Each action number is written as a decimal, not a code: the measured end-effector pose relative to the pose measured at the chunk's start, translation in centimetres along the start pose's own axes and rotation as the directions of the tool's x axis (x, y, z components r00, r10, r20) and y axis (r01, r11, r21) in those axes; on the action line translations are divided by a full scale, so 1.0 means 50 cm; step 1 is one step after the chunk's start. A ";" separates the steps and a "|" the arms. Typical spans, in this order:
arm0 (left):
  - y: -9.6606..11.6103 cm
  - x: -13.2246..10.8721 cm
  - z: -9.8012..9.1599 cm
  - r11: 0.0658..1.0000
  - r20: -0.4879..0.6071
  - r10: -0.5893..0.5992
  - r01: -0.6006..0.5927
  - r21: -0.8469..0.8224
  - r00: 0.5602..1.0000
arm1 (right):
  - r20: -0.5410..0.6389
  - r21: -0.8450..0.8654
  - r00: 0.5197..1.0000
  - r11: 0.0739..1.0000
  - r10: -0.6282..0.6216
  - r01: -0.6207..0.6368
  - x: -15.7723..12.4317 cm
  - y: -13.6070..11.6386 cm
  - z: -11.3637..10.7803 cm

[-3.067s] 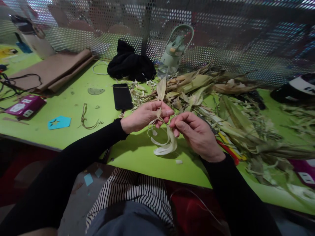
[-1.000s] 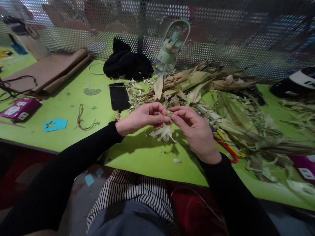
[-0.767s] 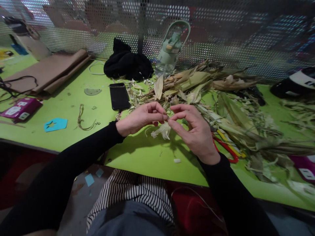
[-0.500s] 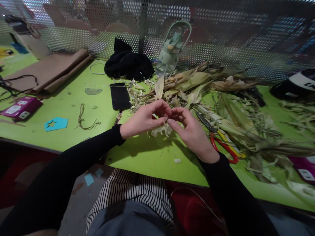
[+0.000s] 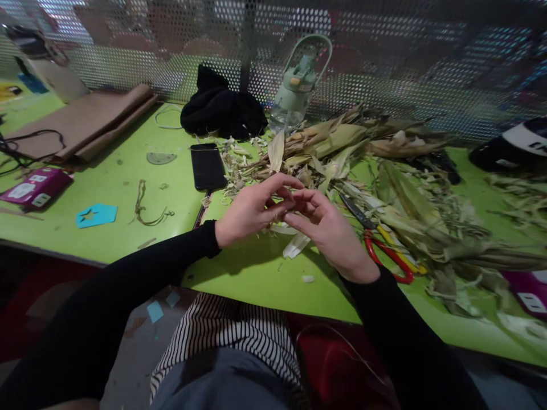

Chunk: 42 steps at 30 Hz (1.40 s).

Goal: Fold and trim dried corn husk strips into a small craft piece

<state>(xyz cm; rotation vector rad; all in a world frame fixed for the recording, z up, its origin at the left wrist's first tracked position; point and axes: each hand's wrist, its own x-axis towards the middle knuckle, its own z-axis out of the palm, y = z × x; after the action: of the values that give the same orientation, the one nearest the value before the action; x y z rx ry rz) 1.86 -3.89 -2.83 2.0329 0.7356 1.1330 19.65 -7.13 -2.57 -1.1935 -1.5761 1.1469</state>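
Note:
My left hand (image 5: pixel 252 210) and my right hand (image 5: pixel 335 236) meet above the green table, thumbs and fingertips pinched close together. Between and below the fingertips shows a pale corn husk strip (image 5: pixel 297 245); its upper part is hidden by the fingers. Both hands appear closed on this husk. Just behind them lies a heap of dried corn husks (image 5: pixel 337 142) with shredded bits around it. To the right of my right hand are red-handled scissors (image 5: pixel 388 256), with a yellow-handled tool (image 5: pixel 399 250) beside them.
A black phone (image 5: pixel 208 166) lies left of the husks. Behind stand a green water bottle (image 5: pixel 294 94) and a black cloth (image 5: pixel 224 108). Leftward are a twisted husk cord (image 5: pixel 143 208), a blue paper tag (image 5: pixel 96 216), a purple box (image 5: pixel 36 187) and brown paper (image 5: pixel 85 122). A perforated screen (image 5: pixel 162 51) closes the back.
The pale husk between my hands now hangs lower and shows as a longer flat strip. My left hand has shifted slightly right, and the fingertips have drawn closer together.

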 end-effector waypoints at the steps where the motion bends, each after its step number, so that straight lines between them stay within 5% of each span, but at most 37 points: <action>1: 0.000 -0.001 0.000 0.999 -0.008 0.018 -0.018 0.040 1.000 | -0.001 0.006 1.000 1.000 -0.003 0.003 -0.001 0.000 -0.001; 7: -0.008 -0.007 0.001 0.874 -0.065 0.205 -0.152 0.462 0.977 | -0.017 -0.017 1.000 1.000 -0.007 0.006 -0.007 -0.004 0.001; 14: -0.017 -0.017 0.004 0.698 0.002 0.278 -0.203 0.687 0.961 | 0.000 0.257 0.997 0.963 0.083 -0.080 0.000 0.005 0.011; 25: -0.018 -0.011 0.003 0.772 -0.017 0.273 -0.208 0.601 0.962 | -0.124 0.265 0.992 0.964 0.037 -0.002 0.004 0.008 0.009; 31: -0.021 -0.009 0.001 0.813 -0.075 0.339 -0.252 0.525 0.938 | -0.095 0.288 0.995 0.958 0.040 -0.011 0.005 0.007 0.005; 36: -0.022 -0.008 0.004 0.836 -0.084 0.336 -0.257 0.485 0.938 | -0.113 0.112 0.994 0.994 0.003 0.009 0.001 0.002 -0.002; 39: -0.022 -0.002 -0.002 0.880 -0.086 0.250 -0.189 0.437 0.965 | -0.161 -0.054 0.985 0.997 -0.059 0.051 -0.004 -0.010 -0.007; 42: -0.020 0.008 -0.016 0.935 -0.099 0.086 -0.046 0.351 0.991 | -0.073 -0.108 0.994 0.991 -0.087 0.079 -0.010 -0.026 -0.011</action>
<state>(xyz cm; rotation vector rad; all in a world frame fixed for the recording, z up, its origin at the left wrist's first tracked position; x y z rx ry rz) 1.20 -2.73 -3.10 2.3146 0.9893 1.2338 20.00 -7.67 -1.22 -1.2140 -1.6286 0.9631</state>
